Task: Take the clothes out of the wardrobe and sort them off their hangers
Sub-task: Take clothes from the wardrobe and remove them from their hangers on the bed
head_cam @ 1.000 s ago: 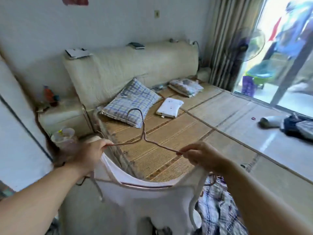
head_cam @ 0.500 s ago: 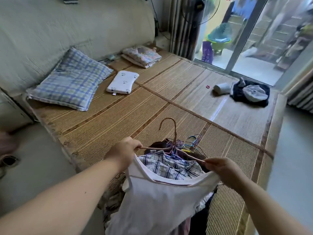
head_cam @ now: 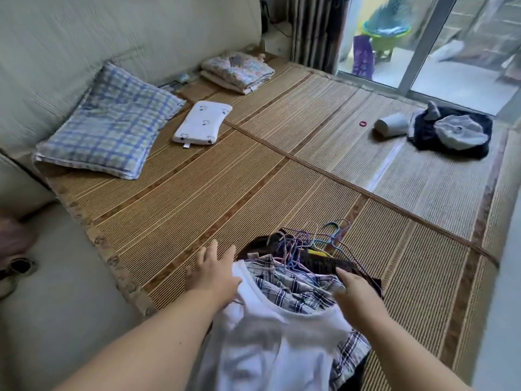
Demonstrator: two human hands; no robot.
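Observation:
A white sleeveless shirt (head_cam: 270,340) lies draped over a pile of clothes at the near edge of the bed, on top of a blue-and-white plaid shirt (head_cam: 293,286). Several coloured wire hangers (head_cam: 307,244) stick out of the pile's far side. My left hand (head_cam: 214,273) rests at the shirt's left shoulder with its fingers straight and spread over the mat. My right hand (head_cam: 356,292) holds the shirt's right shoulder strap, its fingers curled down over it. The brown wire hanger from before is hidden.
The woven bamboo mat (head_cam: 225,193) covers the bed. A plaid pillow (head_cam: 112,131), a small white pillow (head_cam: 201,122) and a folded blanket (head_cam: 238,71) lie near the headboard. Dark clothes (head_cam: 451,134) and a grey cylinder (head_cam: 392,125) sit at the far right, by the glass door.
The view swung right from the headboard to the bed. Both hands lowered the white shirt onto the pile. My left hand's fingers have straightened, and the brown hanger's hook no longer shows.

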